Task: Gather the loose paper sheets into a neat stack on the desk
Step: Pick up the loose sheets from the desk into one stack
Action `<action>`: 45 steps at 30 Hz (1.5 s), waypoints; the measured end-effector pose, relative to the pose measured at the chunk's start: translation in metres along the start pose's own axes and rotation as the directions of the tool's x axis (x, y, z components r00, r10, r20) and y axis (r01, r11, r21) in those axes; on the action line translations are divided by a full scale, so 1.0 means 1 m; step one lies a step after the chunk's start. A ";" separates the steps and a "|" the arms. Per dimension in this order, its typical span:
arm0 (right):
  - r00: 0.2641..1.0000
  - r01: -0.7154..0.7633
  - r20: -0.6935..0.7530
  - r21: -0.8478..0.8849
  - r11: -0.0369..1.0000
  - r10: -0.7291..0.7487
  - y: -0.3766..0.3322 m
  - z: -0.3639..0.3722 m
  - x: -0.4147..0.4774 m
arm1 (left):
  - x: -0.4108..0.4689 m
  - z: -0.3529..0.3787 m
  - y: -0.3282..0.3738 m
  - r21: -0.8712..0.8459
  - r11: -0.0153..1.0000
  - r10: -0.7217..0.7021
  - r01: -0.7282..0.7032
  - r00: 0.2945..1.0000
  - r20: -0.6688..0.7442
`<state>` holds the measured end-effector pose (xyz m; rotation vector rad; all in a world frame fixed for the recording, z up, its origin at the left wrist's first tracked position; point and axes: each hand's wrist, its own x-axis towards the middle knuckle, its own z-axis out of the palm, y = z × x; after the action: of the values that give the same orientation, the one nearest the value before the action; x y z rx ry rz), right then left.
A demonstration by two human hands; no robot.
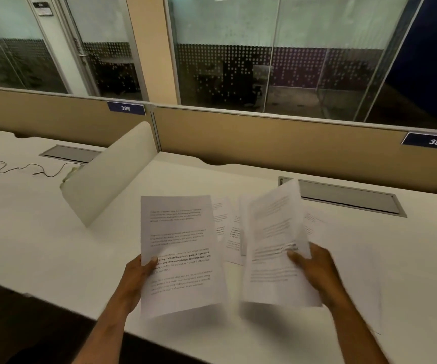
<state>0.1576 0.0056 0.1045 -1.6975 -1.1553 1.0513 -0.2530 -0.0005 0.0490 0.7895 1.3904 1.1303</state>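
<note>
My left hand (137,278) grips a printed white sheet (180,248) by its left edge and holds it up above the white desk (54,245). My right hand (314,269) pinches another printed sheet (272,245), blurred and tilted, lifted off the desk to the right of the first. Behind the two held sheets, several loose printed sheets (232,232) lie overlapping on the desk. A further sheet (356,285) lies flat under my right forearm, near the front edge.
A cream divider panel (112,174) leans on the desk to the left. A grey cable hatch (348,199) sits at the back right, another hatch (70,153) and a thin cable (28,170) at the neighbouring desk. A tan partition (264,143) closes the back.
</note>
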 end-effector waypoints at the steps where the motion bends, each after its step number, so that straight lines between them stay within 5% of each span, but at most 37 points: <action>1: 1.000 0.020 -0.012 0.082 0.996 -0.019 -0.012 -0.010 -0.004 | 0.002 -0.001 0.002 0.009 1.000 0.008 -0.008 1.000 0.001; 4: 0.989 0.001 0.139 0.377 0.926 -0.057 -0.035 -0.025 -0.012 | 0.003 0.005 0.009 0.020 0.999 0.036 -0.037 0.999 0.023; 9: 0.957 -0.073 0.278 0.515 0.854 -0.086 -0.023 0.011 -0.004 | -0.003 0.036 0.015 0.024 0.999 0.030 -0.033 0.992 0.125; 16: 0.931 -0.144 0.364 0.307 0.941 0.024 0.015 0.069 -0.002 | -0.011 0.069 0.014 0.028 0.999 0.008 -0.015 0.971 0.238; 27: 0.985 -0.166 0.089 0.234 0.958 0.149 0.031 0.078 0.007 | -0.001 0.105 -0.001 0.053 0.995 0.073 -0.088 0.970 0.233; 29: 0.973 -0.187 -0.097 0.207 0.960 0.211 0.044 0.051 0.014 | 0.003 0.110 -0.003 0.030 0.997 0.058 -0.067 0.973 0.225; 31: 0.854 -0.344 -0.405 0.030 0.938 0.326 0.071 0.013 0.018 | 0.006 0.114 -0.003 0.003 0.999 0.039 -0.041 0.973 0.227; 33: 0.678 -0.608 -0.611 -0.153 0.779 0.409 0.113 -0.025 0.015 | 0.010 0.117 -0.003 0.001 0.999 0.041 -0.042 0.970 0.238; 35: 0.575 -0.746 -0.678 -0.206 0.633 0.457 0.146 -0.047 0.010 | 0.012 0.121 -0.001 0.009 0.999 0.042 -0.046 0.964 0.261; 37: 0.561 -0.757 -0.689 -0.201 0.621 0.460 0.161 -0.058 0.013 | 0.014 0.127 0.002 0.018 0.999 0.036 -0.042 0.963 0.269; 42: 0.470 -0.724 -0.556 0.201 0.660 0.686 0.174 -0.085 0.043 | 0.022 0.136 0.000 0.016 0.999 0.033 -0.038 0.973 0.230; 45: 0.459 -0.525 -0.560 0.455 0.719 0.690 0.165 -0.096 0.043 | 0.023 0.138 0.006 0.007 1.000 0.026 -0.028 0.972 0.233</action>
<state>0.3033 -0.0104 -0.0253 -2.1028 0.1282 0.7324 -0.1223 0.0490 0.0580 0.9197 1.1929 1.0168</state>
